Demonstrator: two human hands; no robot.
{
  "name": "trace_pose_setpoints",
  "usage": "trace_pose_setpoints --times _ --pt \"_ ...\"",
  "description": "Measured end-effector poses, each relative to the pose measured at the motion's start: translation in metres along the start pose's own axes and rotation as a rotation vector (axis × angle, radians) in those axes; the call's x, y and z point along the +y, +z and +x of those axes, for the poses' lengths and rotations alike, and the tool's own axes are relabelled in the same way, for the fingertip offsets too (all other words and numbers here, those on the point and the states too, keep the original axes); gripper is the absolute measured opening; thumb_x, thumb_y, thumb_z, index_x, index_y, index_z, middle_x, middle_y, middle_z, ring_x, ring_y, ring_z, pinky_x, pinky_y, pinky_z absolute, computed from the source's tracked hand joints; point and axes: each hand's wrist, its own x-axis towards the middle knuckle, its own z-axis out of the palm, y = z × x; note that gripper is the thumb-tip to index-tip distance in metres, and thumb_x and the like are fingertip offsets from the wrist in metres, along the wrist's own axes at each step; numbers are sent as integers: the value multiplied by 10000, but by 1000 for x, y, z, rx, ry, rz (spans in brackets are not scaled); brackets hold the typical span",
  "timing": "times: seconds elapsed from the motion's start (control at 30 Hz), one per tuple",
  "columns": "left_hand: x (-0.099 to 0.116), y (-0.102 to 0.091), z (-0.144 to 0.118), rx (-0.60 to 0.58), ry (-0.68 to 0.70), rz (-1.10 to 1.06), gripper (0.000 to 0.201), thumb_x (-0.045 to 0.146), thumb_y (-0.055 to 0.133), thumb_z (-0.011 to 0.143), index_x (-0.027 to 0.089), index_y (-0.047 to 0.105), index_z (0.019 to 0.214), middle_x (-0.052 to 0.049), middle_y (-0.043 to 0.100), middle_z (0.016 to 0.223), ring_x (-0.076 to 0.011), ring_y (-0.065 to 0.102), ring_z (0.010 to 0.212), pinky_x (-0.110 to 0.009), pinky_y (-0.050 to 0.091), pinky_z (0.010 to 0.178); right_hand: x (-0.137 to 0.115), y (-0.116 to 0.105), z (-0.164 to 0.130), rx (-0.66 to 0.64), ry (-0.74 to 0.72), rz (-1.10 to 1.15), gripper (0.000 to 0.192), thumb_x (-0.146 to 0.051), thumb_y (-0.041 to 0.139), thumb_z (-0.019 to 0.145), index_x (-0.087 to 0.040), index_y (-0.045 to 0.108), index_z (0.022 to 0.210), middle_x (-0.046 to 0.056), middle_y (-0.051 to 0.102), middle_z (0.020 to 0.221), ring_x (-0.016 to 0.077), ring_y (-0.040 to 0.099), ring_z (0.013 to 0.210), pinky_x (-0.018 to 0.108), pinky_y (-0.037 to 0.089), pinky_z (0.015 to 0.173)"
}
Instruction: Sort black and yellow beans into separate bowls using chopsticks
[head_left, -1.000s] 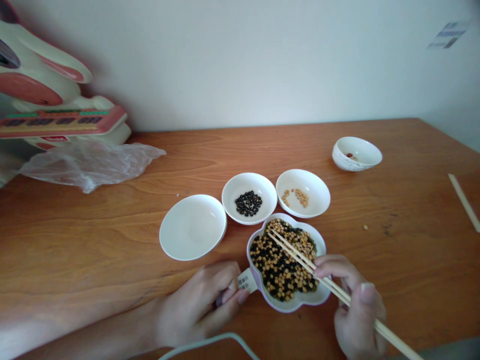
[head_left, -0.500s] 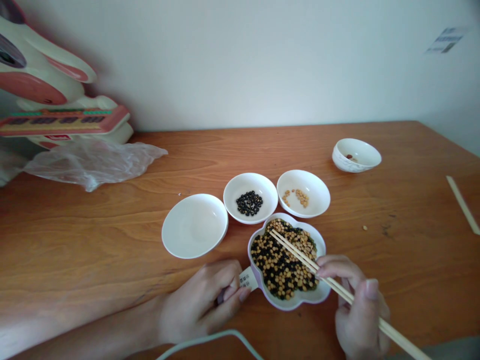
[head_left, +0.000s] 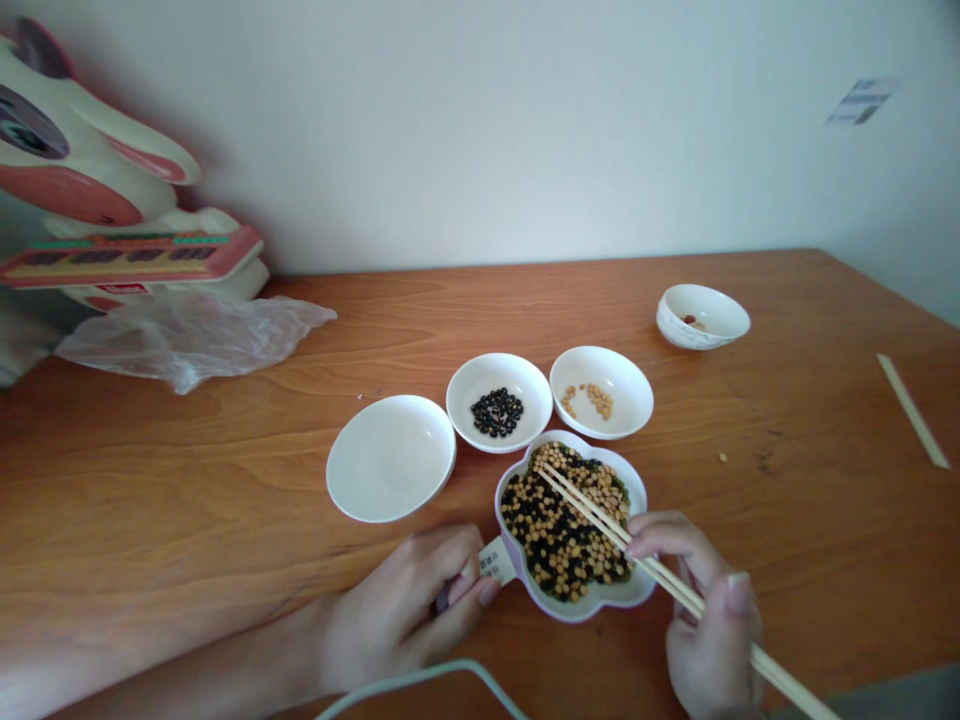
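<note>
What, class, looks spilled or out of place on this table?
One small yellow bean lies loose on the wooden table, right of the flower-shaped dish, outside every bowl. A lone chopstick wrapper or stick also lies apart at the far right edge.

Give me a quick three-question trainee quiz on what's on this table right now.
1. True or false: the right hand holds chopsticks over the mixed beans bowl.
2. What fills the middle dish? A) black beans B) rice C) nothing
3. What does the left hand grip?

Key: 1 true. 2 A. 3 the bowl's handle.
</note>
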Motion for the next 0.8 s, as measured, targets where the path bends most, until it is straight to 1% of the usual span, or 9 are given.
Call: trace_pose_setpoints --times 0.17,0.3,0.37,0.53,0.7,0.8 --pt "-2 1 0 9 11 -23 273 171 501 1052 232 349 834 39 469 793 -101 386 653 -234 324 602 3 0 -1 -33 -30 12 631 -618 162 1076 -254 664 958 60 624 981 240 589 944 371 467 805" --pt "-2 0 -1 3 -4 -28 273 184 504 1057 232 357 832 33 475 797 -106 395 664 -237 329 608 1 0 0 -39 -43 -9 607 -601 192 1081 -247 668 955 66 632 993 247 601 951 387 470 811" --pt "-2 0 -1 1 -1 -29 276 184 506 1057 230 360 828 33 478 797 -104 399 663 -237 331 610 -3 -1 2 -24 -58 -18 636 -623 192 1075 -244 684 938 67 644 978 246 609 935 385 476 795" --pt "-4 1 -1 7 10 -28 273 176 510 1057 229 363 833 35 482 800 -100 404 664 -232 332 615 -8 -5 7 48 -85 25 727 -692 166 1050 -245 708 863 57 650 861 233 615 839 362 482 702" --pt "-4 1 -1 4 -1 -36 275 194 495 1068 231 357 833 33 473 799 -103 397 663 -233 332 611 -5 -7 5 12 -64 23 723 -678 143 1057 -248 697 883 54 645 890 235 607 880 372 471 751" --pt "-3 1 -1 1 7 -38 279 200 486 1072 230 355 828 32 471 796 -103 396 662 -235 331 610 -1 -6 2 -18 -58 -15 661 -611 158 1083 -246 687 929 55 641 953 237 600 934 383 450 815"
